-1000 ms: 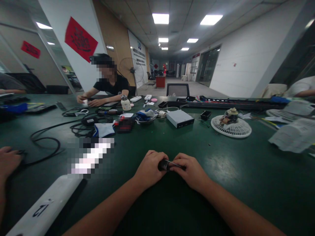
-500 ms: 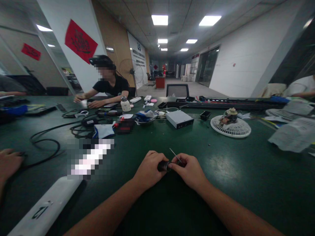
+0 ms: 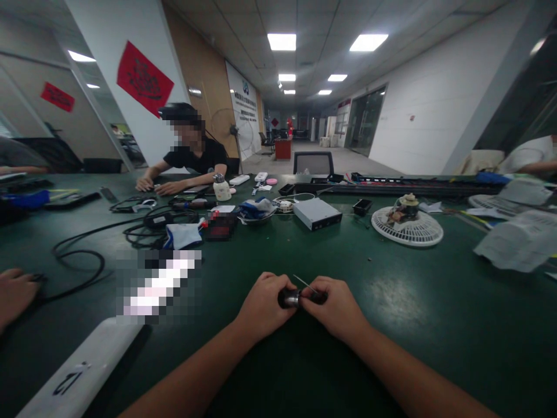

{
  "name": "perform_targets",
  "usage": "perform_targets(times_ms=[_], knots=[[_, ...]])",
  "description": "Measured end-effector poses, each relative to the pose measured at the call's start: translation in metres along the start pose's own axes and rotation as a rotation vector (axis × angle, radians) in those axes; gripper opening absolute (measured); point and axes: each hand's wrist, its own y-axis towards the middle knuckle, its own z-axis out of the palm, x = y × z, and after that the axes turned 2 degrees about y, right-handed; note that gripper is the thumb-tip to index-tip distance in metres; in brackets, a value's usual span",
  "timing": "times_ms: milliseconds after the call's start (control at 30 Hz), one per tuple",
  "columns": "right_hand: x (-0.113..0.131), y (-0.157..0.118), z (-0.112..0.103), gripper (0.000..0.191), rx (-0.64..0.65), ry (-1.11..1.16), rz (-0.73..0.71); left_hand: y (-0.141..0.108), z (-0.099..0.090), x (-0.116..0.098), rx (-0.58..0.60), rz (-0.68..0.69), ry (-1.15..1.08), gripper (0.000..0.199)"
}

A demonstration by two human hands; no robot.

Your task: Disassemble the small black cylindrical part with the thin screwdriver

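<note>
My left hand (image 3: 266,303) is closed round a short dark cylinder (image 3: 290,298) with a shiny metal end that faces right. My right hand (image 3: 333,305) is closed too, its fingertips at that metal end. A thin metal rod (image 3: 305,283) sticks out of the right fingers, pointing up and left over the cylinder. A dark part of it, perhaps a handle, shows inside the right hand. What the right fingertips pinch at the cylinder's end is too small to make out. Both hands are just above the green table (image 3: 278,371).
A white power bank-like bar (image 3: 82,366) marked 12 lies at left, near another person's hand (image 3: 17,293) and a black cable (image 3: 78,249). Ahead stand a grey metal drive box (image 3: 317,212) and a white fan grille (image 3: 407,226). Across the table sits a person (image 3: 195,154).
The metal rod has tilted lower and shifted left. The cylinder has turned slightly, showing more of its shiny side. Across the table, the person's hands have lowered.
</note>
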Motion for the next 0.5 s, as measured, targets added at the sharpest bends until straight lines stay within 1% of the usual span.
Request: perform_targets(times_ms=[233, 400, 500], knots=[[0.0041, 0.0000, -0.0002, 0.004, -0.021, -0.014, 0.000, 0.0010, -0.0015, -0.0006, -0.035, 0.017, 0.000, 0.022], [0.0036, 0.0008, -0.0033, 0.007, 0.013, 0.011, -0.010, 0.0004, -0.0037, -0.0016, -0.049, 0.031, 0.010, 0.019], [0.0015, 0.0005, -0.0014, 0.007, 0.007, 0.011, 0.011, -0.0006, -0.0054, -0.0034, -0.040, 0.025, 0.004, 0.017]])
